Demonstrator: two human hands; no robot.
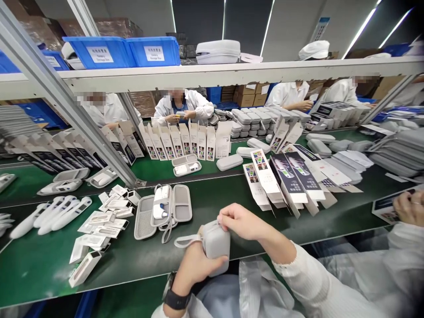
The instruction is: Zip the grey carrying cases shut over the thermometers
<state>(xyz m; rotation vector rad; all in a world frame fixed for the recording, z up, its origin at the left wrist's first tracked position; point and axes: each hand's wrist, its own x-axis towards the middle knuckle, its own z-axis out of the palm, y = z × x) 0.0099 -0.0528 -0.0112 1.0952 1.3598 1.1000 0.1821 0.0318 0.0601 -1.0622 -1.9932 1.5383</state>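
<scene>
My left hand grips a small grey zip case from below, just over the near edge of the green belt. My right hand pinches the top of the same case, fingers closed at its zipper edge. A grey wrist strap hangs from the case to the left. Just beyond, two open grey cases lie on the belt, one holding a white device.
White thermometers and small white packets lie at left. Flat printed cartons are fanned at right. Upright boxes line the far belt, where several people in white coats work. Another person's hand is at far right.
</scene>
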